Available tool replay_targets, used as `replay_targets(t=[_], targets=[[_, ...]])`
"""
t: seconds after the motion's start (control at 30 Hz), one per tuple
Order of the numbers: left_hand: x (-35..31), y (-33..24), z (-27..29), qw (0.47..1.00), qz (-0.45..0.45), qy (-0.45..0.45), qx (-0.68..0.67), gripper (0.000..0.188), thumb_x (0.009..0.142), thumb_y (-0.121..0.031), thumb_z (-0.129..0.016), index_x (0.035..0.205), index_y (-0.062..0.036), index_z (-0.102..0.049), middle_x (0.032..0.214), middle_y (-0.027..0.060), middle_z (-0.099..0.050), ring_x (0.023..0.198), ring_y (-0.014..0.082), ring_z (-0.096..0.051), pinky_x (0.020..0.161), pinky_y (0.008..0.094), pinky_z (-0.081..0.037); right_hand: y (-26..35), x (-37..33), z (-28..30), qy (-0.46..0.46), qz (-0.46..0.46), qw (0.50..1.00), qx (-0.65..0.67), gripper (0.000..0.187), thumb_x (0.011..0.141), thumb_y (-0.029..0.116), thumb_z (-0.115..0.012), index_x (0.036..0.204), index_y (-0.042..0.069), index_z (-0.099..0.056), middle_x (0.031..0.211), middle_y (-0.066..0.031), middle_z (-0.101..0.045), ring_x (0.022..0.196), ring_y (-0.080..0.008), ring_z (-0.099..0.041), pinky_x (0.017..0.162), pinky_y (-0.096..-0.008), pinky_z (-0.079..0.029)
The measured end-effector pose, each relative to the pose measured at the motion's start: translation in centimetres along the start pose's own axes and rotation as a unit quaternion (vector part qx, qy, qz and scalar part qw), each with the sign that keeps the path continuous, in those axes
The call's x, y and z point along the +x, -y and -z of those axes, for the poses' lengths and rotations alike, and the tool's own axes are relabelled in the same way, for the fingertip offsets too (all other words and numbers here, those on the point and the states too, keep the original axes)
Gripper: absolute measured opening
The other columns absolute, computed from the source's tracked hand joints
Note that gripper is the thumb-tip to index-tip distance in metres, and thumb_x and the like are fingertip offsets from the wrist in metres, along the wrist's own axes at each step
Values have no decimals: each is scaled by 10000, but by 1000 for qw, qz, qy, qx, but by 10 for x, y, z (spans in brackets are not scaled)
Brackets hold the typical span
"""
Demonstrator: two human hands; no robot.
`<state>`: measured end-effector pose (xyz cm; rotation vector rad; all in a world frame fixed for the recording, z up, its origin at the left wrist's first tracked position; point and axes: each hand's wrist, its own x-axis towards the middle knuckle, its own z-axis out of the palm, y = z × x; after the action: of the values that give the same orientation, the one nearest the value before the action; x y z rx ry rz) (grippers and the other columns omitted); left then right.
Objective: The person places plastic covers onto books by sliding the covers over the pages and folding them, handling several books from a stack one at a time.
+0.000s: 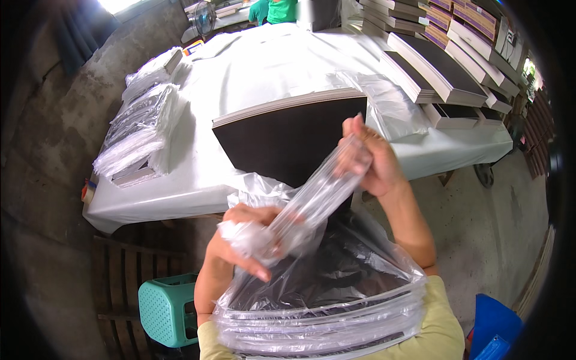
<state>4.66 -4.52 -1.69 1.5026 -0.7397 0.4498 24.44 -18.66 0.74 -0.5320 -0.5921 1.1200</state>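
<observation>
A strip of clear plastic bag (318, 189) is stretched taut between my two hands. My left hand (243, 231) is closed around its crumpled lower end, thumb pointing down. Higher up and to the right, my right hand (375, 159) grips the other end. Below them, against my body, lies a stack of black boards in clear plastic (324, 312), its layered edges toward me. Just beyond my hands, a stack of black boards with pale edges (288, 132) leans over the table's near edge. Motion blurs the plastic and fingertips.
Plastic-wrapped stacks (141, 129) sit on the left of the white-covered table (240, 66). Thick black-topped stacks (441, 69) and flat plastic bags (393, 105) are at right. A green stool (162, 309) stands lower left; a blue object (495, 327) lower right. Someone in green (281, 11) is beyond the table.
</observation>
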Motion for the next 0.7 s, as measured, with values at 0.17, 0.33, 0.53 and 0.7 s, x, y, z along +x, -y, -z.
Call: replay_targets(t=[0.17,0.33,0.53,0.7], targets=[[-26,-17,11,991,-19,35,-128,371,556,-238,-817,709,-21,-558,736,90,-597,745,311,-604,695,422,-476,48,-12,33,-48,74,995,41,351,896,336,-432,624,123,-372,466,78,-227,349,-36,-229,317,-172,-244],[-46,-24,21,958,-34,-214,-187,364,594,-228,-783,774,-15,-550,774,90,-588,749,286,-592,695,404,-474,27,-16,18,17,30,981,-190,338,853,382,-498,668,104,-448,473,88,-248,355,-24,-255,339,-163,-256],[-48,0,22,943,190,-238,-135,360,640,-216,-742,852,-7,-540,819,91,-578,753,255,-578,695,383,-472,19,-10,23,519,-139,750,-386,607,746,287,-657,1227,-3,-425,1001,-118,-584,736,-146,-563,672,-263,-444],[-75,24,21,891,210,-374,-151,361,678,-206,-708,917,0,-532,856,91,-569,757,230,-566,694,365,-471,5,-26,77,392,-9,735,-553,559,668,189,-735,1149,12,-513,998,-132,-606,795,-192,-580,718,-304,-449]])
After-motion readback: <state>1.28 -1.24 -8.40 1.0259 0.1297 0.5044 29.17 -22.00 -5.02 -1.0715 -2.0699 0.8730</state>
